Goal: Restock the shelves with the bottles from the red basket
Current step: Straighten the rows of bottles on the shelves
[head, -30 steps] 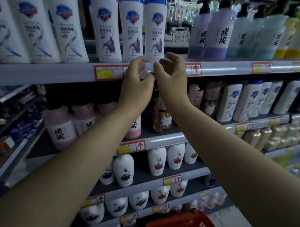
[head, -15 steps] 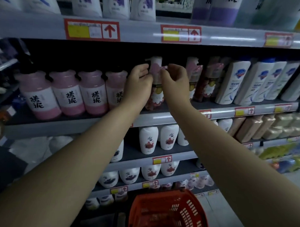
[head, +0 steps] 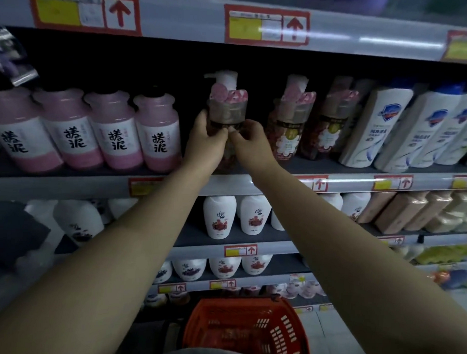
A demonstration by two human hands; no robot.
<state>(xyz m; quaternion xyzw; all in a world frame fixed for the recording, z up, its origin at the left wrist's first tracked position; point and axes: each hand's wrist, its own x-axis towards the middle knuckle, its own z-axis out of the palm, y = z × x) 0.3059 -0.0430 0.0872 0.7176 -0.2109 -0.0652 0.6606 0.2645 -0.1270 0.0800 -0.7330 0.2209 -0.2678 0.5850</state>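
Holding the pump bottle with left grip and right grip curled round it, I should stand it upright beside the matching bottle at their right.

We see a shop, probably a supermarket: shelves of bottles at twelve o'clock, red-framed price tags on their edges, red basket at six.

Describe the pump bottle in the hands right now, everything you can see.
The pump bottle is upright, with a white pump head pointing left, pink tags at the neck, a dull gold band and a dark floral body. The left hand and right hand grip its lower body from both sides, hiding its base. It is between the pink bottles and the matching bottles.
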